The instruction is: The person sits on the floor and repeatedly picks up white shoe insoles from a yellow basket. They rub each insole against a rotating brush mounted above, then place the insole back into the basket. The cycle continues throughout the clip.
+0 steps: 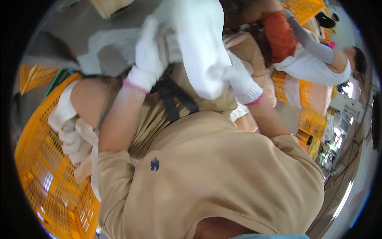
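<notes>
Between left hand (150,55) and right hand (241,81) | white piece (202,42) | right holding it, left unclear

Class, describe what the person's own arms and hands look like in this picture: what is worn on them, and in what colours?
The left hand and right hand wear white gloves, knitted-looking at the wrists, each with a pink cuff edge. The forearms are bare up to plain tan sleeves ending around the elbows. Blur hides the gloves' finer detail.

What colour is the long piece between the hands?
White; the long piece shows best in the head view, though blurred.
</notes>
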